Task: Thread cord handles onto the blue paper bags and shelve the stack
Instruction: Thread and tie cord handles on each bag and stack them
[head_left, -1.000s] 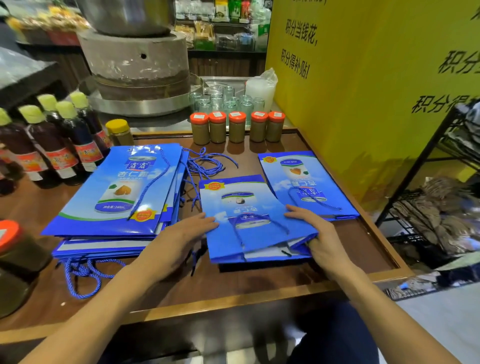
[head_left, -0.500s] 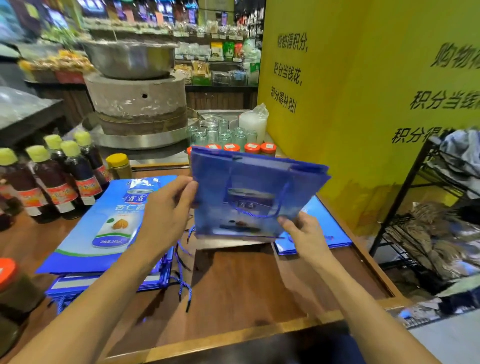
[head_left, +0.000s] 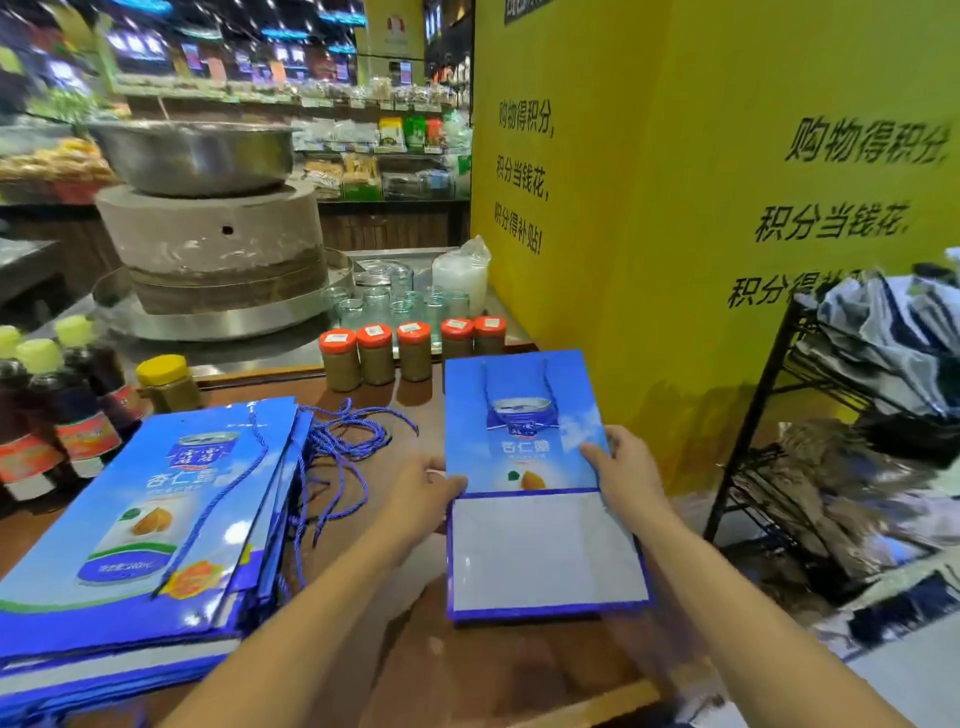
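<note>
Blue paper bag (head_left: 524, 452) is down flat on the wooden table (head_left: 415, 649), over on the right near the yellow wall (head_left: 727, 208), printed face up. Its white bottom panel is folded toward the camera, and a cord handle (head_left: 514, 387) loops across the top end. Left hand (head_left: 421, 488) is at the bag's left edge, right at the fold, fingers curled in and pinching it. Right hand (head_left: 626, 470) holds the opposite edge, fingers close together and laid over onto the printed face; the thumb's grip underneath can't be made out.

Off to the left sits the stack of bags (head_left: 156, 530), fanned a little, one cord trailing over the top bag. Between stack and bag, a tangle of loose blue cords (head_left: 343, 447) lies on the wood. Behind, a row of orange-lidded jars (head_left: 410, 358) stands along the table's far edge, and dark bottles (head_left: 67, 410) stand at far left. A black wire rack (head_left: 831, 441) stands at right.
</note>
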